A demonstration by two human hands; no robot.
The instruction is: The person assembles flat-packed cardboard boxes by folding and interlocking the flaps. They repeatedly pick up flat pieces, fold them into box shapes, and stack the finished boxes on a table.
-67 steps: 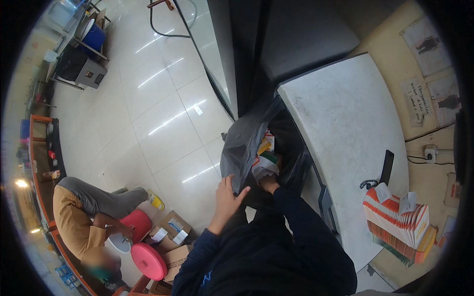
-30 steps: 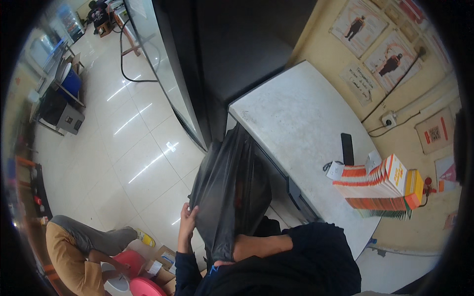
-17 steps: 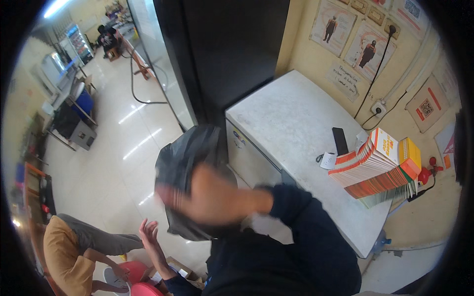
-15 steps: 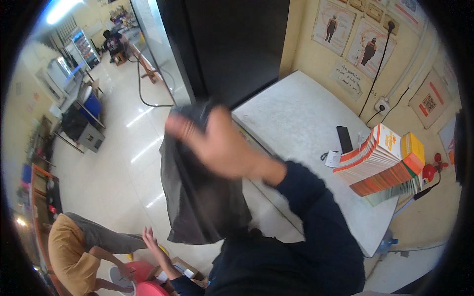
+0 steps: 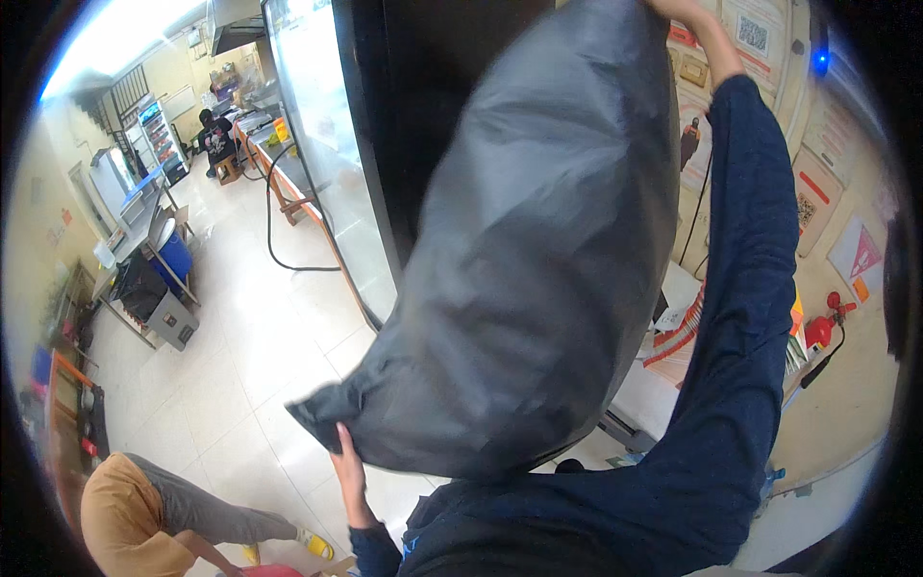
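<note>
A large black plastic bag [image 5: 548, 250], puffed out and creased, fills the middle of the view in front of my body. My right hand [image 5: 685, 12] is raised at the top edge and closed on the bag's upper end; part of its fingers lies behind the plastic or out of the picture. Down at the lower left, my left hand [image 5: 350, 476] grips the bag's pointed bottom corner, with one finger showing in front of the plastic. Whether anything is inside the bag, I cannot tell.
Behind the bag stands a white table [image 5: 649, 399] with a stack of booklets [image 5: 678, 337]. A red fire extinguisher [image 5: 819, 332] hangs by the right wall. At lower left a person in a tan shirt [image 5: 125, 514] bends over. A glass-sided case [image 5: 322, 125] and cable stand beyond.
My right hand has risen to the top of the view, lifting the bag from a narrow hang into a spread, fuller shape. My left hand, open before, has taken hold of its lower corner.
</note>
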